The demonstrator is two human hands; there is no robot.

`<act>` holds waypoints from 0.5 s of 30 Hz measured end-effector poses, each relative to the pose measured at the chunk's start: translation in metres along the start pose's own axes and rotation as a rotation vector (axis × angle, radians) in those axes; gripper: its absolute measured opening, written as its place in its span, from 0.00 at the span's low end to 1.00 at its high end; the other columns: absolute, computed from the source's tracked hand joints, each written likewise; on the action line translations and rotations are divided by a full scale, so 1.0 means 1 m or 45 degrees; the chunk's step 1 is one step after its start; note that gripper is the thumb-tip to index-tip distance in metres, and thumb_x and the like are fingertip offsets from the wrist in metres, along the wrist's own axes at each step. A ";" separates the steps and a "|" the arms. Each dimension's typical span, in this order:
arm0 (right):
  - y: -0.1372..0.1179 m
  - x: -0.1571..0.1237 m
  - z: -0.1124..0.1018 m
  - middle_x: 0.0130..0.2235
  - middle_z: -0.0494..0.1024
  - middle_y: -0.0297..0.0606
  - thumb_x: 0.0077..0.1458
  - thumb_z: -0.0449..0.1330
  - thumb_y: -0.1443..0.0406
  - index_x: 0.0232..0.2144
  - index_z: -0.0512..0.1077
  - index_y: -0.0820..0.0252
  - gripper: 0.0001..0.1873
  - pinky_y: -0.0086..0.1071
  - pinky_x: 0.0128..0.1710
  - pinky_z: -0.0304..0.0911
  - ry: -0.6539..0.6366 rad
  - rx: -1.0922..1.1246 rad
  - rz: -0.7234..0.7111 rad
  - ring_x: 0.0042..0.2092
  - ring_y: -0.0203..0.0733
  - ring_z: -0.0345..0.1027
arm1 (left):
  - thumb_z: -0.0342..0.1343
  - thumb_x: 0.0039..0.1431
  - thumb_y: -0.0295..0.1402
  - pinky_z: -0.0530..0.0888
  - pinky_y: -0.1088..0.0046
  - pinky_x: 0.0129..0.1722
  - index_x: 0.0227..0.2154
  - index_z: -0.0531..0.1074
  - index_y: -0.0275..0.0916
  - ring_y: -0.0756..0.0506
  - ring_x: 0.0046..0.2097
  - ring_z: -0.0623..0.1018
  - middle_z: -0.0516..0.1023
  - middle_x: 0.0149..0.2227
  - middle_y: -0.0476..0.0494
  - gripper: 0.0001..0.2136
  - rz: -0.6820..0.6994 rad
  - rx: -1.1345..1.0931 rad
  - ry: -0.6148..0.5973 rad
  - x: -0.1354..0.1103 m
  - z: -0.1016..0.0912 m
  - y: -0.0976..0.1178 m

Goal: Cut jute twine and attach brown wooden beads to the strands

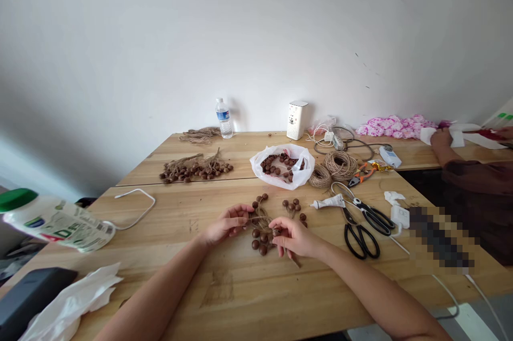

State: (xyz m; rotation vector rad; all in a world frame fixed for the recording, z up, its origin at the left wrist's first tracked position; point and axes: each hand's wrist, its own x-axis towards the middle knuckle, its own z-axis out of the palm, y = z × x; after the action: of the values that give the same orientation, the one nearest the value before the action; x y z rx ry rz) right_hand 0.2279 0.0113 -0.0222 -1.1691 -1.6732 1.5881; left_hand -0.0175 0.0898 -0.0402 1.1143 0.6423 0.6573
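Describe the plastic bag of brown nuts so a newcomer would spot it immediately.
On the wooden table, look beyond the left hand and right hand, toward the wall. The white plastic bag lies open beside twine coils; only its nuts sit inside a bag.

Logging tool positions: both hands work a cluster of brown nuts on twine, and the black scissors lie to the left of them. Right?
Not quite. In the head view the black scissors lie to the right of the hands, beyond the right hand. The left hand and the nut cluster are as stated.

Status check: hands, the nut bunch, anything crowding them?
Left hand pinching twine of nut bunch. Right hand gripping one nut. Scissors lie right, apart.
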 end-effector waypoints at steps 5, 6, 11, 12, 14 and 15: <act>0.002 -0.002 0.006 0.19 0.70 0.28 0.58 0.55 0.63 0.44 0.69 0.61 0.12 0.23 0.22 0.60 0.075 -0.397 -0.258 0.20 0.32 0.66 | 0.64 0.45 0.34 0.48 0.81 0.14 0.42 0.68 0.35 0.58 0.18 0.58 0.70 0.24 0.52 0.20 -0.018 0.011 0.012 0.000 0.002 0.002; 0.002 -0.003 0.006 0.20 0.70 0.28 0.59 0.54 0.64 0.44 0.70 0.61 0.12 0.24 0.24 0.61 0.077 -0.442 -0.308 0.20 0.32 0.66 | 0.64 0.45 0.34 0.48 0.81 0.14 0.42 0.68 0.35 0.58 0.18 0.58 0.70 0.24 0.52 0.20 -0.018 0.013 0.012 0.000 0.002 0.002; 0.004 -0.002 0.005 0.25 0.74 0.33 0.60 0.53 0.64 0.43 0.71 0.63 0.12 0.26 0.27 0.64 0.087 -0.561 -0.457 0.19 0.31 0.66 | 0.64 0.45 0.34 0.48 0.82 0.14 0.42 0.69 0.35 0.58 0.18 0.58 0.69 0.24 0.52 0.20 -0.006 0.016 0.023 0.000 0.003 0.003; 0.004 -0.002 0.005 0.25 0.74 0.33 0.60 0.53 0.64 0.43 0.72 0.63 0.12 0.26 0.26 0.63 0.087 -0.561 -0.456 0.19 0.31 0.66 | 0.64 0.45 0.34 0.49 0.82 0.13 0.42 0.69 0.35 0.58 0.18 0.58 0.69 0.24 0.52 0.20 -0.004 0.013 0.026 0.000 0.003 0.002; 0.005 -0.001 0.005 0.23 0.73 0.33 0.59 0.54 0.64 0.42 0.72 0.63 0.12 0.25 0.23 0.62 0.087 -0.554 -0.446 0.18 0.32 0.66 | 0.64 0.45 0.34 0.49 0.82 0.13 0.42 0.69 0.35 0.58 0.18 0.58 0.68 0.24 0.52 0.20 -0.003 0.006 0.025 0.000 0.003 0.002; 0.005 -0.001 0.005 0.23 0.73 0.33 0.59 0.54 0.64 0.42 0.72 0.63 0.12 0.24 0.22 0.62 0.089 -0.551 -0.444 0.18 0.32 0.66 | 0.64 0.45 0.34 0.49 0.82 0.13 0.42 0.69 0.35 0.58 0.18 0.59 0.68 0.24 0.52 0.20 -0.002 0.005 0.021 0.000 0.002 0.002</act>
State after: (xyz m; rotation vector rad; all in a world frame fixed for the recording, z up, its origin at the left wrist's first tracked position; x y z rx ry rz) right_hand 0.2255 0.0076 -0.0281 -1.0373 -2.1018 0.9919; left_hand -0.0159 0.0889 -0.0380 1.1133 0.6588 0.6651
